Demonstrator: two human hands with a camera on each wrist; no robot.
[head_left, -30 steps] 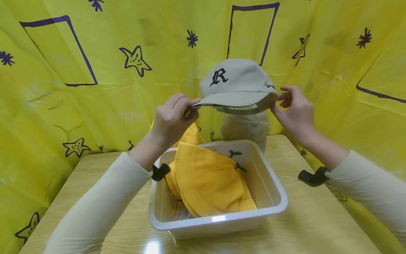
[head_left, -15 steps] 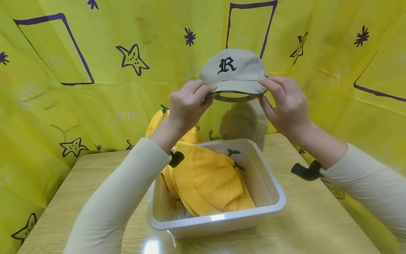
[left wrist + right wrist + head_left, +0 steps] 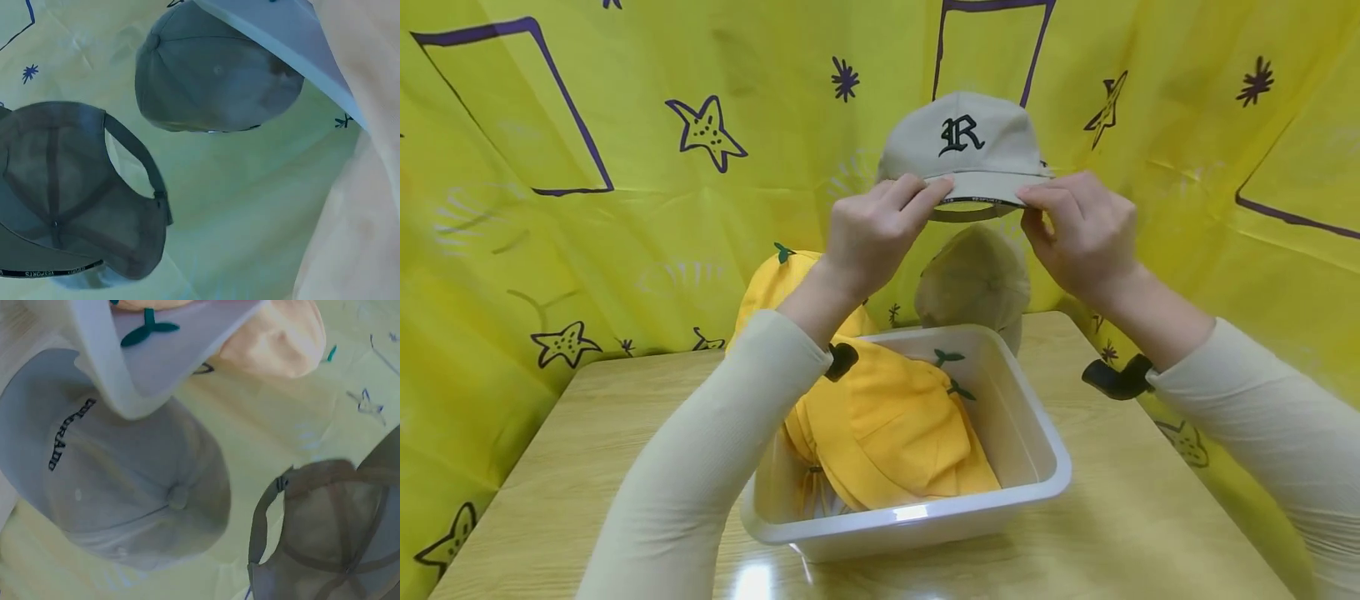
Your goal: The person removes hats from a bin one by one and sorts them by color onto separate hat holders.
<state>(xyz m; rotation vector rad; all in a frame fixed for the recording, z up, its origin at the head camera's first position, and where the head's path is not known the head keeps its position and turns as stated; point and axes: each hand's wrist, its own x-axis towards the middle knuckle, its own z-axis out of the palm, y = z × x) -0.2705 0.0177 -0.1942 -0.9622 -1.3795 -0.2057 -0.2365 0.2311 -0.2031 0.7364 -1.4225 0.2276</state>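
L hand & R hand: clamped on brim of cap, upper ctr of frame, above tub. Vs 1 s ago: higher, front-on, w/ R grip off side onto brim; prob. for shaping.

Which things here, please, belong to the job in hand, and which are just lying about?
Seemingly the job:
R-embroidered baseball cap
left hand, right hand, both pinching it

Lying about:
plastic tub
yellow sprout-topped hats inside
yellow sprout-topped hat behind
COLORADO baseball cap
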